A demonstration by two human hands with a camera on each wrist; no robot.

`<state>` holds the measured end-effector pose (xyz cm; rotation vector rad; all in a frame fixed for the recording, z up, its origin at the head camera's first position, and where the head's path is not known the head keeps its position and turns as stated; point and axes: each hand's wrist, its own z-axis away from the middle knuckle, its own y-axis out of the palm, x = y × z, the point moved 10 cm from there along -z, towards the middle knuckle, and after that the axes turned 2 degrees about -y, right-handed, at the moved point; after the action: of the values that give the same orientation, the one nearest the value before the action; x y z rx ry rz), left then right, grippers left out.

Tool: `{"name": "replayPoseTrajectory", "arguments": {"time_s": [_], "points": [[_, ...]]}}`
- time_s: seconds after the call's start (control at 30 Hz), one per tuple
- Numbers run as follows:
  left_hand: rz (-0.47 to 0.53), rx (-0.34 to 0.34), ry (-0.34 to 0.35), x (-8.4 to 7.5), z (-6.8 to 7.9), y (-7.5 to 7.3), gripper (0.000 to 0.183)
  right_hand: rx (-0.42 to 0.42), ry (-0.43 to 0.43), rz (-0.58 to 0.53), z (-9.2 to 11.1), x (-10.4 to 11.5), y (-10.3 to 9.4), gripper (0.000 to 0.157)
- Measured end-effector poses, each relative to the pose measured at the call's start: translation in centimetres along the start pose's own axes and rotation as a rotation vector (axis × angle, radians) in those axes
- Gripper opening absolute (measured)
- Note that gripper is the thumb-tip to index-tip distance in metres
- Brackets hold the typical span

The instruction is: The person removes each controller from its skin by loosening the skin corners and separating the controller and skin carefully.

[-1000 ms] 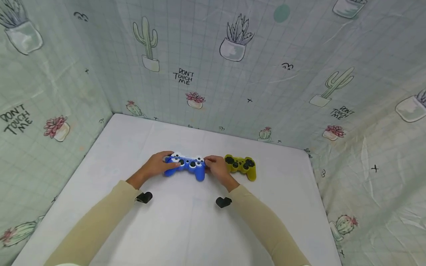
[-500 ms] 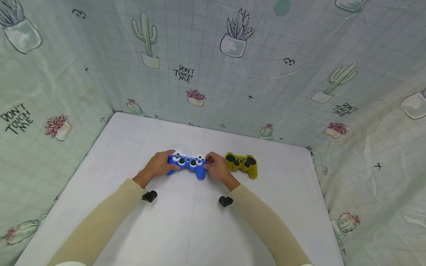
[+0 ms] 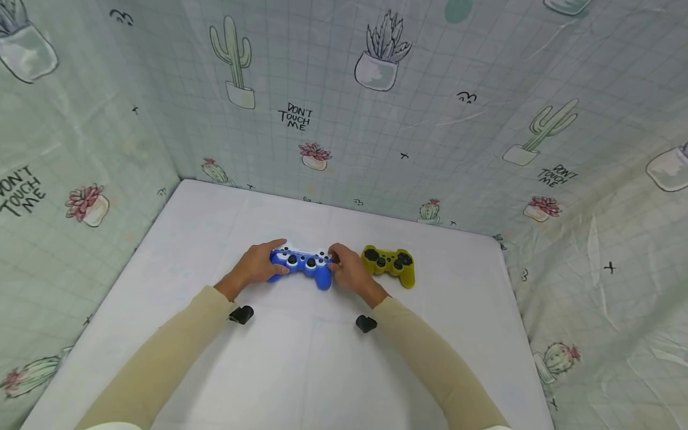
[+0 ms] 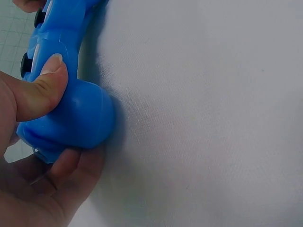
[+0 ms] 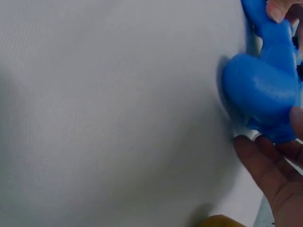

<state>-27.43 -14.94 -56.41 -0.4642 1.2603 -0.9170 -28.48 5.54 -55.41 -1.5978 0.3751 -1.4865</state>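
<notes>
A blue-and-white game controller [image 3: 309, 264] lies on the white table, sticks upward; its white top edge shows beyond the blue part. My left hand [image 3: 257, 263] grips its left end, and in the left wrist view the thumb [image 4: 52, 85] presses on the blue handle [image 4: 90, 111] while fingers curl beneath. At the other end my right hand [image 3: 350, 269] pinches the edge between thumb and fingers. In the right wrist view other fingers [image 5: 260, 165] lie below the blue end [image 5: 260, 87]. Just right of that hand sits an olive-yellow game controller [image 3: 395, 264], touched by neither hand.
The white table [image 3: 258, 370] meets a cactus-print cloth [image 3: 344, 131] at its back and both sides. Small black devices [image 3: 242, 315] hang at the wrists. In the right wrist view a bit of the yellow controller [image 5: 220, 221] shows at the bottom.
My left thumb has drawn back from the left stick to the handle. The fingers of my right hand have shifted slightly at the controller's right end. The yellow controller stays put.
</notes>
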Motion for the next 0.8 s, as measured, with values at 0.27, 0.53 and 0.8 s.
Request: {"name": "replayPoseTrajectory", "arguments": {"time_s": [0.27, 0.53, 0.8], "points": [[-0.046, 0.062, 0.043, -0.54, -0.4, 0.16, 0.08, 0.05, 0.071, 0.037, -0.22, 0.13, 0.28, 0.018], [-0.06, 0.068, 0.04, -0.72, -0.6, 0.05, 0.079, -0.072, 0.107, 0.005, 0.15, 0.22, 0.29, 0.01], [-0.078, 0.096, 0.045, -0.4, -0.81, 0.08, 0.081, -0.122, 0.138, -0.083, 0.66, 0.33, 0.18, 0.009]]}}
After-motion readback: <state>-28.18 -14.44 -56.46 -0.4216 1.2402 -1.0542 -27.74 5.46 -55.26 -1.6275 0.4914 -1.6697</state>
